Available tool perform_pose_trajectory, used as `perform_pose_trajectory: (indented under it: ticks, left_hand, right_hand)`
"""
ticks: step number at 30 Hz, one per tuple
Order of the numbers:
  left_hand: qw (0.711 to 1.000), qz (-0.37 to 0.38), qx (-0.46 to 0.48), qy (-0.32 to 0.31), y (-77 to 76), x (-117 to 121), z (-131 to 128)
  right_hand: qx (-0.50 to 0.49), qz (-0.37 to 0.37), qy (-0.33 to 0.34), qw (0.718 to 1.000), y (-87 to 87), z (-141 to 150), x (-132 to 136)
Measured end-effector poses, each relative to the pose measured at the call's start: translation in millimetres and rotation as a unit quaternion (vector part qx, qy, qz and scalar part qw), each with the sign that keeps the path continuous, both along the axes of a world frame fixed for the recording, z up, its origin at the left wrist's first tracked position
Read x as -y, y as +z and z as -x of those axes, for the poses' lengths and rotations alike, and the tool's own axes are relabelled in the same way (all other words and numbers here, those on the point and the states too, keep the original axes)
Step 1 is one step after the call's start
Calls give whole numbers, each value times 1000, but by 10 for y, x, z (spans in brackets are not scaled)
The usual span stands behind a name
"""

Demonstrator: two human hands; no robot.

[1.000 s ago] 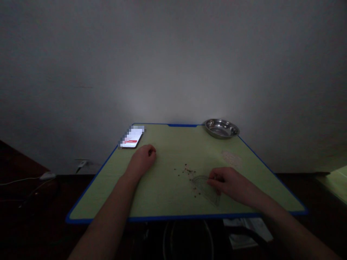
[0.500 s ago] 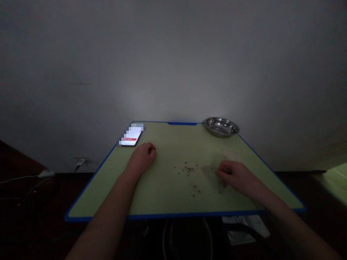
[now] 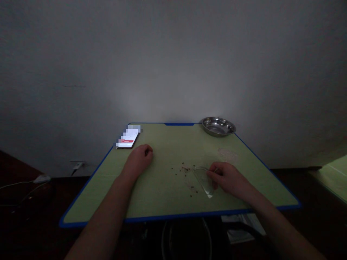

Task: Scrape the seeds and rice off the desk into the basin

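Observation:
My right hand (image 3: pixel 227 177) pinches a clear plastic protractor (image 3: pixel 204 179), its curved edge resting on the green table (image 3: pixel 162 195). Several small dark and red grains (image 3: pixel 185 168) lie scattered just left of the protractor. My left hand (image 3: pixel 139 158) rests on the table to the left with its fingers curled in; nothing shows in it.
A steel bowl (image 3: pixel 218 126) stands at the far right corner of the table. A lit phone (image 3: pixel 127 139) lies at the far left corner. A faint pale patch (image 3: pixel 228 154) marks the table behind my right hand. Cables (image 3: pixel 32 180) lie on the dark floor at left.
My right hand moved the protractor right and away from me, then back left toward the grains, tilting it up. My left hand stayed put.

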State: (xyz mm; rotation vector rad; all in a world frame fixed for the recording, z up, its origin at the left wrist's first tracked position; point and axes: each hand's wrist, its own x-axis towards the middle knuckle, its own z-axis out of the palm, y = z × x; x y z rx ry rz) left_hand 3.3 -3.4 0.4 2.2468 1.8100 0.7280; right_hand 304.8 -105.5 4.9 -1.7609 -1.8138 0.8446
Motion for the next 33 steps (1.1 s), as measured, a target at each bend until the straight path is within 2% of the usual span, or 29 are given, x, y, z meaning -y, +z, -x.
perform_pose_trajectory:
  ticks: [8, 17, 24, 29, 33]
  left_hand:
    - [1000, 5, -5, -3, 9, -5, 1]
    - [1000, 5, -4, -2, 9, -1, 2]
    - [1000, 9, 0, -3, 19, -8, -2]
    - [1000, 11, -5, -1, 31, -1, 2]
    - [1000, 10, -6, -5, 23, -11, 16]
  right_hand:
    - [10, -17, -19, 1000, -13, 58, -25]
    - [13, -12, -69, 997, -71, -278, -59]
    - [26, -26, -87, 995, -20, -540, -119]
    - [-33, -3, -76, 997, 8, -342, -135]
    - [-41, -8, -54, 998, 16, -123, -150]
